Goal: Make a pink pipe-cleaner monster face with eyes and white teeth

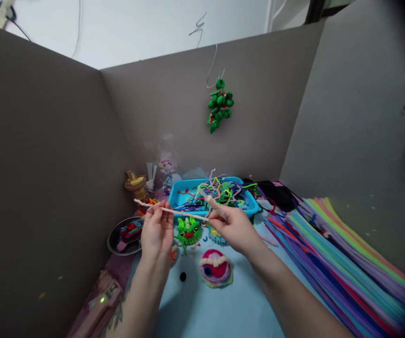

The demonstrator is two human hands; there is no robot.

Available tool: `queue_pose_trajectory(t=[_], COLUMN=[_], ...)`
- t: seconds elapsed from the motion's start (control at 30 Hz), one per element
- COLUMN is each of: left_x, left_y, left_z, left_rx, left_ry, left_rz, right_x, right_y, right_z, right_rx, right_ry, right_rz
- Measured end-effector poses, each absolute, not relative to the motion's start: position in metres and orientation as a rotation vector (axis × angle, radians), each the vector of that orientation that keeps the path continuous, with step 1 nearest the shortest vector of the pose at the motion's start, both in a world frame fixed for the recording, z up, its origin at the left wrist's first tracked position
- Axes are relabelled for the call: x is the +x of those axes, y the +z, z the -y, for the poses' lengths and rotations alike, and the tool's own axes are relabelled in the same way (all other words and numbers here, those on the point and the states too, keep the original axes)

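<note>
A pale cream pipe cleaner (184, 213) stretches between my two hands, its crinkled end sticking out past the left one. My left hand (157, 230) pinches it between thumb and fingers. At the other end, the fingertips of my right hand (232, 225) are closed on it. A thin greyish piece shows by the right index finger; I cannot make out what it is. Below the hands lies a round pink and red fuzzy piece (216, 270) with a cream crinkled strip and a dark blue spot. A green fuzzy creature (188, 231) sits just behind, between the hands.
A blue tray (177, 190) of tangled pipe cleaner pieces stands behind my hands. Bundles of long coloured pipe cleaners (343, 253) lie at right. At left are a metal bowl (112, 244) and a pink device (100, 300) with a green light. Green fuzzy pieces (220, 105) hang from a wire.
</note>
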State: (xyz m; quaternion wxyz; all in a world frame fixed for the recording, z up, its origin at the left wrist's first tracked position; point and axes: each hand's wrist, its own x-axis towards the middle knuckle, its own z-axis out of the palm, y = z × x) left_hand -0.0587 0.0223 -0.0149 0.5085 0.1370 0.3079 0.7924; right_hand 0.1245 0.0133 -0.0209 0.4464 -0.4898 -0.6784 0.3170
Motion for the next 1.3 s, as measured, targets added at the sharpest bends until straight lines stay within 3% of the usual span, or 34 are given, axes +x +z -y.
queue_pose_trajectory(t=[0.23,0.37,0.5,0.67,0.93,1.1,1.3], left_x=[-0.070,-0.071,-0.066,-0.050,-0.037,-0.044,-0.040], left_y=[-0.012,-0.012,-0.014,-0.006,-0.015,-0.008,-0.003], left_z=[-0.025,-0.025,-0.021,-0.001,0.010,0.010,0.005], left_rx=[0.321,0.467,0.708,1.420,2.162,1.887,1.142], left_ry=[1.950,1.895,1.766,2.071,1.317,1.465,1.558], left_rz=[-0.715,-0.762,-0.996,-1.393,-1.270,-1.414,-1.058], right_x=[0.116,0.118,0.131,0.143,0.133,0.131,0.121], right_y=[-0.015,-0.015,-0.017,-0.012,-0.008,-0.016,-0.017], right_z=[-0.002,-0.005,-0.017,-0.022,-0.011,-0.016,-0.012], right_rx=[-1.126,-1.157,-1.134,-1.097,-0.992,-1.015,-1.039], right_ry=[0.666,0.822,1.016,1.104,1.238,1.146,1.057], right_rz=[1.802,1.705,1.477,1.435,1.669,1.717,1.748])
